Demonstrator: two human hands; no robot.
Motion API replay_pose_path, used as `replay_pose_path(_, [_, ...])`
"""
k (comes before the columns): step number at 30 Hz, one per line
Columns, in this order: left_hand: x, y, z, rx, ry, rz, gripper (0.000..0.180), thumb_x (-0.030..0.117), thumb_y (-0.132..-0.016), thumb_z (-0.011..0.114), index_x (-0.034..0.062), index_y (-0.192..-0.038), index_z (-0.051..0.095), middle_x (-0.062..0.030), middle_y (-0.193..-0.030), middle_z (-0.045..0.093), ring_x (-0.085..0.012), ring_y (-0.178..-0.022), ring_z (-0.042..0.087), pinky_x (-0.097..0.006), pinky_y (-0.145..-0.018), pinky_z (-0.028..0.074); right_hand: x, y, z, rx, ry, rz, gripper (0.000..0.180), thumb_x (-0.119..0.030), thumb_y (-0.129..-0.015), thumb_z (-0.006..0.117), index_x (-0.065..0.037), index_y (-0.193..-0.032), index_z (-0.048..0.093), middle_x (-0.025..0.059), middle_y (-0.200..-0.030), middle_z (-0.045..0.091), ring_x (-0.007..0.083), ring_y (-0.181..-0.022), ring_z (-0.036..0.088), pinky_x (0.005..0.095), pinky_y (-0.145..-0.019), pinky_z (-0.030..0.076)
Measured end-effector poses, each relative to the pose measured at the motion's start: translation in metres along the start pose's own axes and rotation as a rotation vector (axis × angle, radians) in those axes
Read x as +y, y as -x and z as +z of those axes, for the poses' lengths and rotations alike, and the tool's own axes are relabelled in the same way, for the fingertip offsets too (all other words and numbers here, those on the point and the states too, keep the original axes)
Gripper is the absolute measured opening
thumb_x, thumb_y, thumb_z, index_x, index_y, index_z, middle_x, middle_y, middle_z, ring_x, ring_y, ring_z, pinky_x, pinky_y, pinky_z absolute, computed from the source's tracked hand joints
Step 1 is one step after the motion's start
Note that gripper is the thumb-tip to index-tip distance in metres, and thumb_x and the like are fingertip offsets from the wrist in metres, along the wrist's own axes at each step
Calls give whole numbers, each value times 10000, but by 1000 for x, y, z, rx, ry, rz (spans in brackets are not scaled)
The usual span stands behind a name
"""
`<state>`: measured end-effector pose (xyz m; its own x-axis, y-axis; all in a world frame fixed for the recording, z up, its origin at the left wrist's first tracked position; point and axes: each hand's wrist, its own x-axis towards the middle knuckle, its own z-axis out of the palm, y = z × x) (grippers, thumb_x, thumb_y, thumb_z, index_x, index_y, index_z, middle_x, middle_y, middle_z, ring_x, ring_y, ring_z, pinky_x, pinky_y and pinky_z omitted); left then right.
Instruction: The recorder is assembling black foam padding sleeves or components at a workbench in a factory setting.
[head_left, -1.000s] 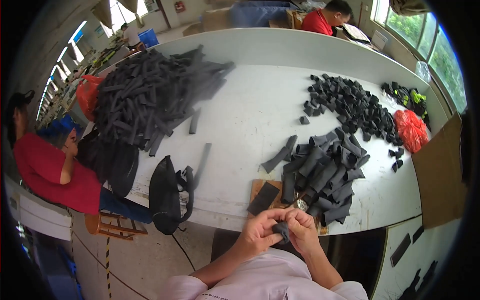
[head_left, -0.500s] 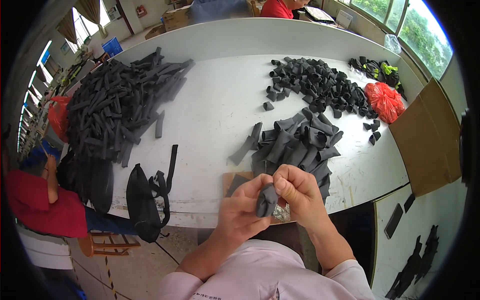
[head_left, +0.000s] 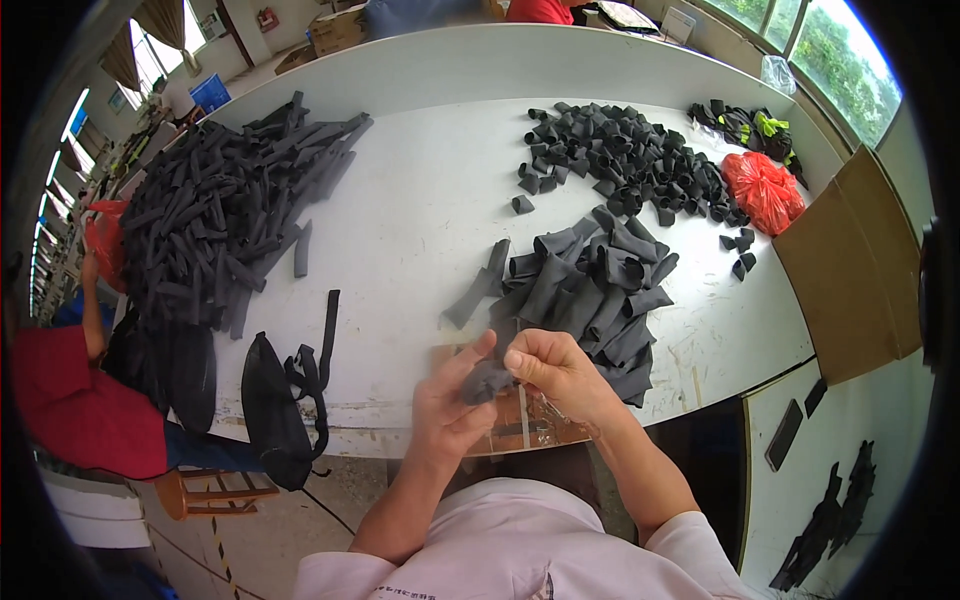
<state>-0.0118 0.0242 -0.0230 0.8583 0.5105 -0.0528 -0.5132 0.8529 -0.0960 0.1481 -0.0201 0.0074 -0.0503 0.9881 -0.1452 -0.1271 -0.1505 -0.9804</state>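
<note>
A small dark grey fabric tube (head_left: 484, 384), blurred by motion, is between my two hands near the table's front edge. My left hand (head_left: 443, 405) has its fingers curled around the piece from the left, with the thumb raised above it. From the right, my right hand (head_left: 565, 378) pinches the upper right part of the fabric between thumb and bent forefinger. Just beyond my hands lies a heap of flattened dark grey fabric tubes (head_left: 590, 290). Under them is a brown cardboard piece (head_left: 508, 425) with clear tape.
Long dark grey strips (head_left: 215, 215) are piled at the left, near a black strapped pouch (head_left: 275, 410). Short fabric rings (head_left: 625, 155) lie at the far right beside a red plastic bag (head_left: 762, 192). A cardboard sheet (head_left: 850, 270) stands at the right edge. A person in red (head_left: 95, 410) sits left.
Both hands have shifted left with the fabric tube. My left thumb has lifted, and more of the brown cardboard shows below. The seated person's arm at left has moved up toward the red bag.
</note>
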Motion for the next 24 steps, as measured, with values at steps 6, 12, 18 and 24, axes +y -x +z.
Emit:
replay_pose_path(6, [-19,9,-35,165,-397,98,394,31,-834,456,12,-1217,365,-102,-749,573,-39,-330,312,-184,-332,231,56,9,-9,-77,-246,122,302,-340,-831,570,-69,-715,507,-42,-621,424,58,-546,393,180,-482,320])
replay_pose_path(12, [-12,3,-4,4,-260,76,426,28,-828,450,-17,-1234,329,-130,-819,588,-44,-321,335,-190,-313,239,11,4,-3,-74,-158,7,279,-309,-832,577,-60,-722,520,-43,-630,442,48,-585,405,193,-525,338])
replay_pose_path(18, [-4,2,-33,87,-321,47,338,81,-861,465,25,-1190,410,-65,-831,573,-42,-379,336,-174,-338,261,34,4,-6,-51,-48,97,313,-328,-833,570,-48,-707,508,-37,-621,448,53,-574,410,194,-506,329])
replay_pose_path(24, [-21,-4,-24,256,-1008,407,419,106,-811,573,13,-1181,400,-80,-786,561,-117,-579,482,-222,-555,403,65,-2,-8,59,-193,5,280,-274,-858,522,-29,-724,514,-11,-651,494,61,-574,439,207,-533,366])
